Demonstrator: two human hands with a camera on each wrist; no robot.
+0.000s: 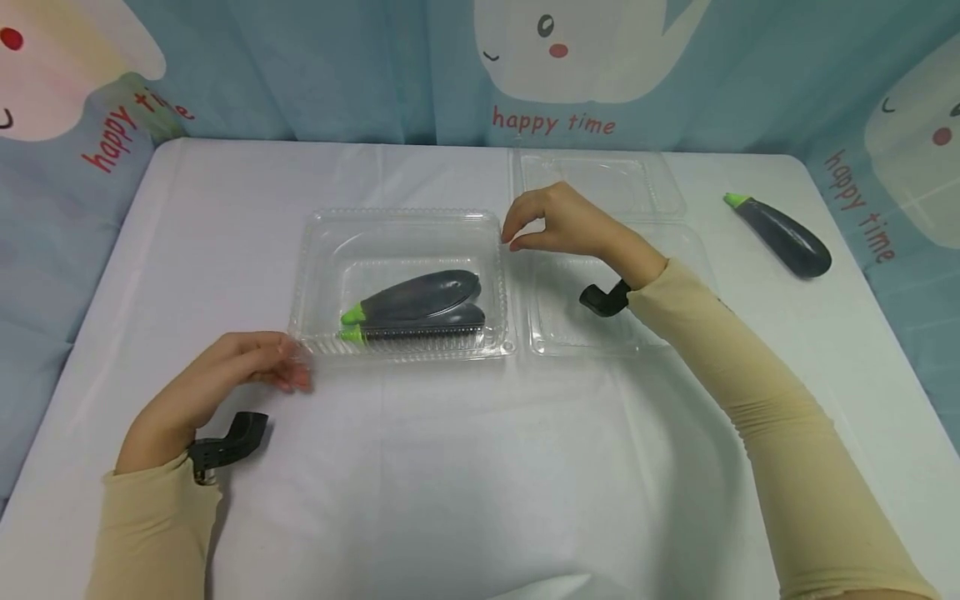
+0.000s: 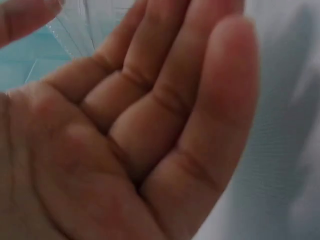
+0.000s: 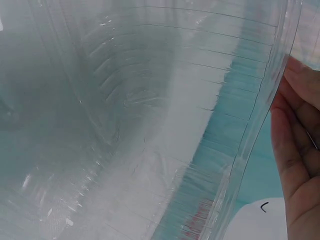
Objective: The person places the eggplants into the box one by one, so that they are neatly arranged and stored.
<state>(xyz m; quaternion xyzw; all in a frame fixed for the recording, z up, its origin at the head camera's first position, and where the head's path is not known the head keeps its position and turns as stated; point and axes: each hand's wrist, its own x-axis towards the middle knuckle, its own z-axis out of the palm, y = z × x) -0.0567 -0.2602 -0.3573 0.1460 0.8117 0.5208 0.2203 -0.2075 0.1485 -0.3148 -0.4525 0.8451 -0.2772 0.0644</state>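
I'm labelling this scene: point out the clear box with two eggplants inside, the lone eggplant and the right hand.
Clear box [image 1: 405,215]: head view, on its far rim.
Lone eggplant [image 1: 783,237]: head view, mid-body.
Right hand [image 1: 567,220]: head view, on its back.

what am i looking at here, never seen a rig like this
There is no robot here: these are a person's bare left hand and right hand. The wide picture comes from a camera on the head, looking forward and down; the two close ones come from black cameras on the wrists. On the white-covered table sit a clear plastic container with two eggplants inside, an open clear clamshell to its right, and a lone eggplant further right. The right hand pinches the first container's rim; the left hand is at its near left corner.
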